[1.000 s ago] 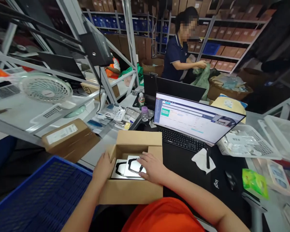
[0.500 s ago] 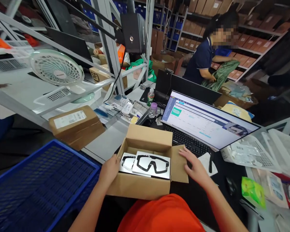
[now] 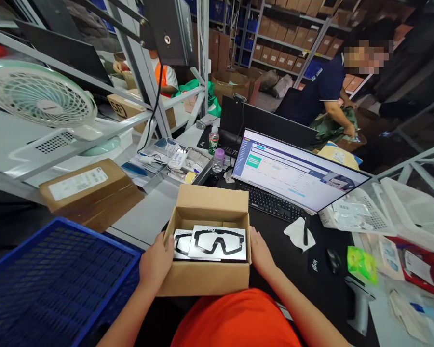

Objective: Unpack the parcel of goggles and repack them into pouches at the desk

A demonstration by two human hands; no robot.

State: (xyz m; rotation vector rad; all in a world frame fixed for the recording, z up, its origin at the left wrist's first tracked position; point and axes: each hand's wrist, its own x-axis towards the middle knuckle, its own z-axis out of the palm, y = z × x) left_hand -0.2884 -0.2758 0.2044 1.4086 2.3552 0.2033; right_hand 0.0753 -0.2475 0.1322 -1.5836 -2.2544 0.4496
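An open cardboard box (image 3: pixel 206 279) sits in front of my body, its back flap standing up. Inside lie two flat white boxes printed with black-framed eyewear: the upper one (image 3: pixel 222 248) partly covers the other (image 3: pixel 181 246). My left hand (image 3: pixel 155 264) grips the left wall, with its thumb over the rim. On the opposite side, my right hand (image 3: pixel 262 253) is closed against the right wall, its fingers mostly hidden behind the cardboard.
Left of the box are a blue plastic crate (image 3: pixel 61 279) and a taped carton (image 3: pixel 90 193). A keyboard (image 3: pixel 275 202) and monitor (image 3: pixel 296 173) stand behind it. To the right lie a mouse (image 3: pixel 333 261) and a scanner (image 3: pixel 359 306). A co-worker (image 3: pixel 321 91) handles green material.
My right hand has moved in from the outspread right flap to the box's right wall; that flap no longer sticks out. My left hand stays on the left wall. The view has shifted.
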